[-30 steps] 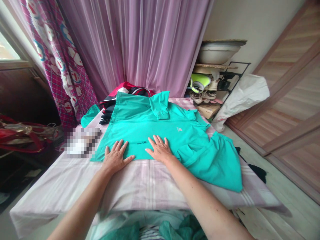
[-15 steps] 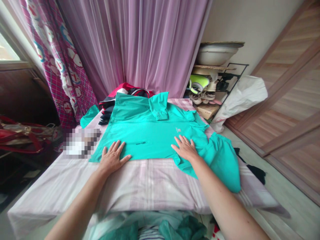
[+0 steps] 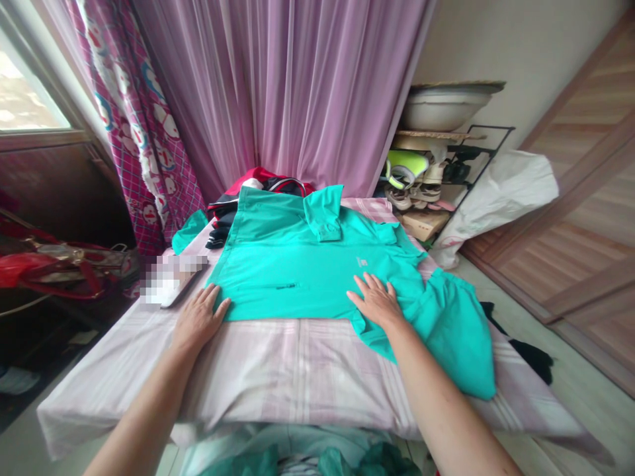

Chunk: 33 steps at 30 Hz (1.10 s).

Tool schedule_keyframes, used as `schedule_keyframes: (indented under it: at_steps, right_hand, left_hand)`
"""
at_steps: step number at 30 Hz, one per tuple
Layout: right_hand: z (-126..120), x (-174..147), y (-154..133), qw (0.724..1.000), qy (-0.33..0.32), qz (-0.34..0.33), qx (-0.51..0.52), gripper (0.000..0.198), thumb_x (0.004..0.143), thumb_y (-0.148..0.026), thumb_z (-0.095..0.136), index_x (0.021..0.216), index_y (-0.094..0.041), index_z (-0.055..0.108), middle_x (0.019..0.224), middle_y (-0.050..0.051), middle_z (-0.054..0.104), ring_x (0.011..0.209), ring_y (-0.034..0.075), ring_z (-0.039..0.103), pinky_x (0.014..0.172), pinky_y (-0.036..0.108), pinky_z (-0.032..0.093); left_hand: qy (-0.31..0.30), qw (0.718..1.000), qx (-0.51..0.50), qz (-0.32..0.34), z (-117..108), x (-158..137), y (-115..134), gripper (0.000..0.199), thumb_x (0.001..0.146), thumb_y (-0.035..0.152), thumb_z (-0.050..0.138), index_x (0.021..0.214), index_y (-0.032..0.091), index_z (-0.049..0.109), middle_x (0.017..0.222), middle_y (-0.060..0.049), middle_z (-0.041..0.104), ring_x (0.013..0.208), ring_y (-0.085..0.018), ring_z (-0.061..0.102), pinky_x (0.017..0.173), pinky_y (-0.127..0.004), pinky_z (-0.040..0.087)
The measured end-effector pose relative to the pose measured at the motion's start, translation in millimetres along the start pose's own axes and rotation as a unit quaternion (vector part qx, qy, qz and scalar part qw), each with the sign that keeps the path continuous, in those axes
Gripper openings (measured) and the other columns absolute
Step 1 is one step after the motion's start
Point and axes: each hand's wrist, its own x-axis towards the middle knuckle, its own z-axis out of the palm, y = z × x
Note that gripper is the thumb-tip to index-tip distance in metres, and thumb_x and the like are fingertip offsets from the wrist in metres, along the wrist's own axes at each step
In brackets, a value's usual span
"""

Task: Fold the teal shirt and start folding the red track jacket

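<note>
Standing at this table, nearest first: bunched green and striped cloth (image 3: pixel 297 463) at the bottom edge, cut off by the frame, so can't say what it is. Then the pink-and-white plaid cloth tablecloth (image 3: pixel 297 377), a bare strip of it along the near side.

Left hand (image 3: pixel 198 317): palm down, fingers flat and close together, thumb apart, nothing gripped. Fingertips at the near left corner of the turquoise thin-fabric jacket (image 3: pixel 307 264), heel of the hand over tablecloth. Right hand (image 3: pixel 376 301): flat on the jacket, fingers spread, nothing clamped, just nearside of the small pale logo (image 3: pixel 362 262).

Key relation: jacket lies on the table, directly ahead of and between the hands, long axis left to right. Straight hem (image 3: pixel 229 248) to the left, left hand nearer it; shoulder end to the right, right hand nearer that. Near sleeve (image 3: pixel 461 344) sprawls right of the right hand, toward the table edge; far sleeve (image 3: pixel 322 215) is folded back over the body. Short dark zip (image 3: pixel 288 286) between the hands.

Farther: flat dark-edged item (image 3: pixel 187 285) left of the hem, mostly pixelated, unidentifiable. Dark clothes pile (image 3: pixel 225 221) behind the hem, partly covered by the jacket. Sheer purple curtain (image 3: pixel 297 99) at the back.

Hard to make out: collar, lost in folds; hem corner under the left fingers; logo lettering, too small.
</note>
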Motion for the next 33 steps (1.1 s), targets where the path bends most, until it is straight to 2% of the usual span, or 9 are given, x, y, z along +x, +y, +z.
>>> schedule_keyframes:
  at_steps: [5,9,12,17,30,33]
  right_hand:
    - [-2,-1,0,1.000,0.008,0.003,0.016,0.063,0.101,-0.056,0.031,0.156,-0.025,0.040,0.165,0.010,0.032,0.152,0.027,0.025,0.120,0.057,0.019]
    - [-2,-2,1,0.999,0.021,-0.001,0.025,0.060,0.101,-0.053,0.033,0.152,-0.025,0.045,0.163,0.009,0.035,0.150,0.027,0.029,0.120,0.056,0.019]
    - [0,-2,3,0.999,0.034,-0.010,0.032,0.058,0.101,-0.050,0.034,0.150,-0.024,0.048,0.161,0.010,0.039,0.149,0.027,0.032,0.120,0.055,0.020]
    - [6,0,7,0.998,0.053,-0.023,0.035,0.057,0.100,-0.049,0.034,0.148,-0.023,0.052,0.159,0.010,0.043,0.147,0.028,0.034,0.119,0.055,0.024]
    - [18,1,13,0.991,0.124,-0.043,0.038,0.048,0.099,-0.041,0.039,0.133,-0.021,0.066,0.148,0.011,0.056,0.138,0.028,0.046,0.114,0.050,0.030]
    - [18,1,14,0.989,0.137,-0.044,0.038,0.046,0.098,-0.038,0.040,0.131,-0.021,0.067,0.145,0.011,0.059,0.135,0.028,0.050,0.113,0.050,0.031]
  left_hand:
    - [0.011,1.000,0.003,-0.014,3,0,0,0.058,0.096,0.045,0.040,0.143,0.013,0.053,0.152,-0.015,0.051,0.143,-0.031,0.044,0.118,-0.044,0.035]
    - [0.027,0.999,-0.006,-0.037,2,0,-4,0.061,0.097,0.048,0.034,0.141,0.010,0.054,0.151,-0.018,0.051,0.135,-0.032,0.052,0.115,-0.044,0.038]
    - [0.040,0.997,-0.019,-0.065,0,0,-7,0.062,0.098,0.046,0.029,0.139,0.007,0.055,0.142,-0.020,0.060,0.129,-0.033,0.057,0.112,-0.044,0.042]
    - [0.051,0.995,-0.023,-0.082,-10,0,-9,0.052,0.096,0.042,0.035,0.132,0.015,0.063,0.128,-0.016,0.069,0.118,-0.031,0.064,0.100,-0.042,0.049]
    - [0.035,0.988,0.004,-0.149,-26,-2,1,0.060,0.094,0.049,0.037,0.132,0.009,0.062,0.118,-0.019,0.072,0.114,-0.036,0.063,0.100,-0.046,0.046]
    - [0.024,0.987,0.008,-0.160,-29,-2,3,0.058,0.095,0.049,0.037,0.132,0.012,0.062,0.120,-0.019,0.071,0.116,-0.037,0.062,0.098,-0.046,0.047]
